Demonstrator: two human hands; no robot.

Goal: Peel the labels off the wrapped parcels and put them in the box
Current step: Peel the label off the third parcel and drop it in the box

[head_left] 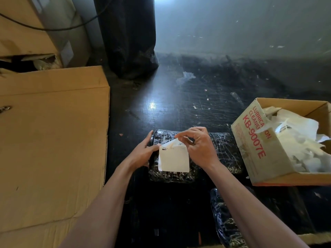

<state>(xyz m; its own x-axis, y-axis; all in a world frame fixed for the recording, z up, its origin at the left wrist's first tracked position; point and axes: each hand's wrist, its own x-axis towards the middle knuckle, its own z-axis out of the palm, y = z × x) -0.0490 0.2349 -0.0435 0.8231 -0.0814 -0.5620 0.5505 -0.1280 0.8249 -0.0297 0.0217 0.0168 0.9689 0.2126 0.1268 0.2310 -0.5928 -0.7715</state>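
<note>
A parcel (222, 151) wrapped in shiny black film lies on the dark floor in front of me. A white label (173, 161) sits on its left half, its top edge lifted and folded back. My right hand (198, 146) pinches that lifted top corner between thumb and fingers. My left hand (143, 151) grips the parcel's left end, thumb near the label's upper left corner. An open cardboard box (254, 145) with red print stands to the right, holding several crumpled white labels (300, 140).
A large closed cardboard carton (52, 140) fills the left side. Another black-wrapped parcel (225, 221) lies near the bottom right. A black bag or pillar (129, 38) stands at the back, with more cartons (26, 33) at the far left.
</note>
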